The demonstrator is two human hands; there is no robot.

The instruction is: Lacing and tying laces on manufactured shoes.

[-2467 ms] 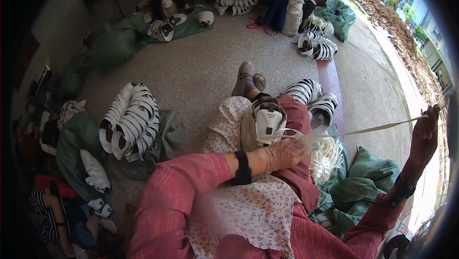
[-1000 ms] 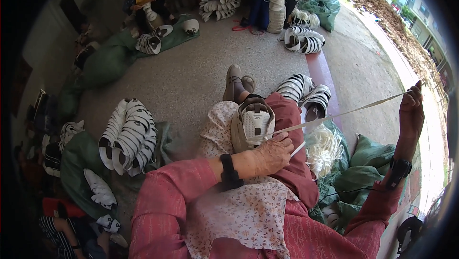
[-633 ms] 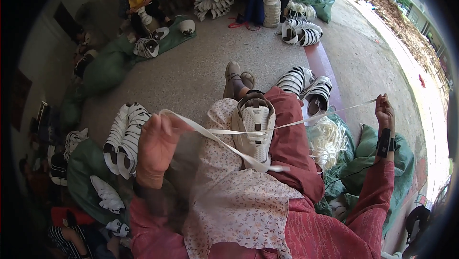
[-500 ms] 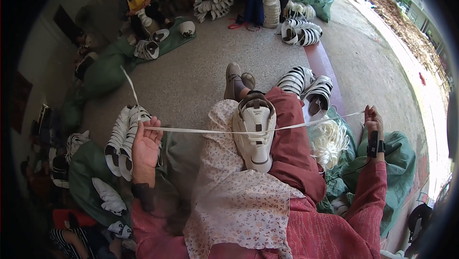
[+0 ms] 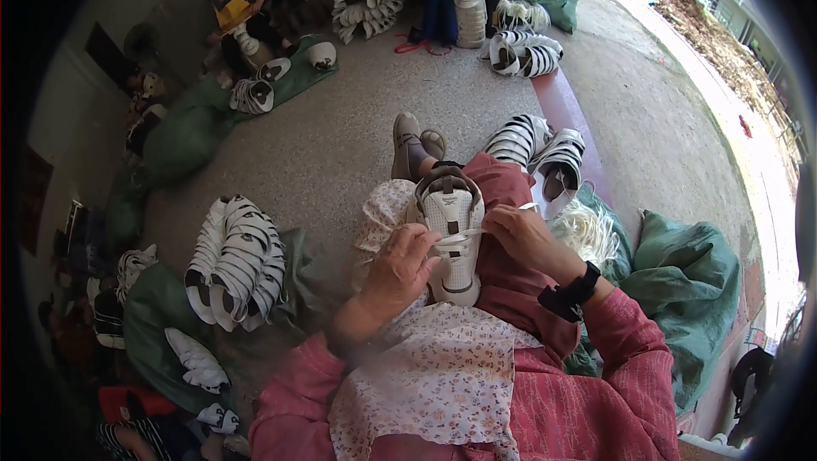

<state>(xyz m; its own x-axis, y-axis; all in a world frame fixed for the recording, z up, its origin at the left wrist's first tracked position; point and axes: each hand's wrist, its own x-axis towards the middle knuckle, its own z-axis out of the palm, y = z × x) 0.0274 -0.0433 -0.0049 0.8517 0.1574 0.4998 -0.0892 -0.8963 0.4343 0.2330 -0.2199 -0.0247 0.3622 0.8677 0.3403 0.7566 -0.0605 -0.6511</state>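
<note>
Shoe upper [image 5: 454, 269], off-white with a brown-lined collar, rests on a seated worker's lap between the floral apron [image 5: 425, 376] and the red trouser leg [image 5: 545, 299], perforated toe toward the body. A flat white lace [image 5: 464, 237] crosses its tongue. The right hand [image 5: 528, 238], at the right edge, appears to pinch the lace between thumb and forefinger; the left hand [image 5: 398, 269] presses its curled fingers against the opposite edge, though whether they grip the lace cannot be told.

The upper looks light and pliant, likely firmer at toe and heel, unlikely to break but apt to shift on cloth; the eyelet edges offer the steadiest hold. The lace, thin and limp, would probably handle best pinched close to its eyelet.

To the right, a bulging green sack [image 5: 694, 269] keeps its contents hidden, beside a loose bundle of pale laces [image 5: 589, 231] lying against green sacking; whether the bundle sits inside is unclear. At left, white uppers [image 5: 196, 359] lie on another green sack [image 5: 153, 316], near nested uppers [image 5: 237, 261] lined up in rows. Across the floor, a long green sack [image 5: 183, 142] stretches past a co-worker in a yellow apron [image 5: 234, 14], its filling out of sight.
</note>
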